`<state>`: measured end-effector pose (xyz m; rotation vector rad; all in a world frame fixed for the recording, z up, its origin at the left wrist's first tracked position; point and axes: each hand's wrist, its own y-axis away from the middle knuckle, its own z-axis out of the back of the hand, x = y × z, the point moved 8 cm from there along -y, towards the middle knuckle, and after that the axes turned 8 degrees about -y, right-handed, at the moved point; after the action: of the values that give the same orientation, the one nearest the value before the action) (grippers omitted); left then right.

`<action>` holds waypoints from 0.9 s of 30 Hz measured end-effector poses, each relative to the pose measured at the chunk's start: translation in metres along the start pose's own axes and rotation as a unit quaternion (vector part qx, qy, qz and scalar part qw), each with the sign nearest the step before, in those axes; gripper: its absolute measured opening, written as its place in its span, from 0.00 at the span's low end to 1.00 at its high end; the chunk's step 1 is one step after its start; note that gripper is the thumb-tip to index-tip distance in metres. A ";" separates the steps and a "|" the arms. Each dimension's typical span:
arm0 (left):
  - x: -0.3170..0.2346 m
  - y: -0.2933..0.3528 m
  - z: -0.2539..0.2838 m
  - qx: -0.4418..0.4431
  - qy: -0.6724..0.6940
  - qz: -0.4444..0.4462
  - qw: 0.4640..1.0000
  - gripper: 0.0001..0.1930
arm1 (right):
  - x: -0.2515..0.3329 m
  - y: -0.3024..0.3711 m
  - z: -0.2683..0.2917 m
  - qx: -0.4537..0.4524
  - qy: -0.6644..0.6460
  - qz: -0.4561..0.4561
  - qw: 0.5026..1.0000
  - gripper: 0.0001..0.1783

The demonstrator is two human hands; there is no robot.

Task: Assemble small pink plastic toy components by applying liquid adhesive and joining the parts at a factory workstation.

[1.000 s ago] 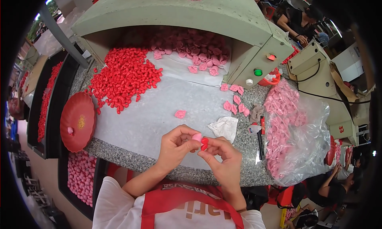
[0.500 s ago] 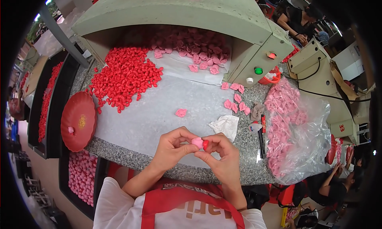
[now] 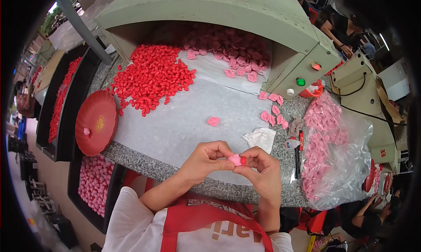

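Observation:
Just past the table's front edge, my left hand [image 3: 205, 162] pinches a small pink rounded piece [image 3: 234, 159] between thumb and fingers. My right hand [image 3: 262, 169] grips a small glossy red piece [image 3: 244, 161] that touches the pink one's right side. Fingertips cover part of both pieces. Beyond the hands, a single pink cupped petal-like piece [image 3: 213, 121] lies on white paper [image 3: 175, 138]. A large heap of red pieces [image 3: 153, 79] rests at the left, and many pink petal-like pieces [image 3: 243, 61] lie under a pale green hooded machine [image 3: 210, 15].
To the left stands a red scalloped bowl [image 3: 97, 133] beside a black tray [image 3: 72, 116] of red pieces. Below it, another black tray [image 3: 115, 177] holds pink-and-red pieces. A clear plastic bag [image 3: 346, 155] of pink pieces, a crumpled white cloth [image 3: 261, 139] and pens [image 3: 297, 160] lie at right.
The view has shifted, moving the whole scene rightward. Both hands stay together; less of the red piece shows beside the pink one between the fingers.

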<state>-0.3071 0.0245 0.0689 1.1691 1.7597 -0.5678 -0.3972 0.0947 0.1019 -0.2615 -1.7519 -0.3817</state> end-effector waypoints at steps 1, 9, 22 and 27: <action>-0.003 0.000 0.000 -0.003 0.000 -0.002 1.000 0.07 | -0.002 -0.001 0.001 0.004 0.000 -0.001 1.000 0.14; -0.016 0.002 0.003 -0.061 -0.062 -0.026 0.996 0.10 | 0.011 -0.003 -0.005 -0.001 0.036 0.036 0.999 0.15; -0.114 0.018 0.174 -0.414 -0.635 -0.215 0.616 0.28 | -0.043 -0.019 0.010 -0.068 0.244 0.066 0.965 0.11; -0.150 0.041 0.179 -0.446 -0.653 -0.236 0.565 0.26 | -0.052 -0.031 0.005 -0.079 0.235 0.065 0.967 0.11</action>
<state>-0.1733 -0.1645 0.1197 -0.5314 0.6647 -0.4782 -0.4021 0.0697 0.0468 -0.3648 -1.2335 -0.4477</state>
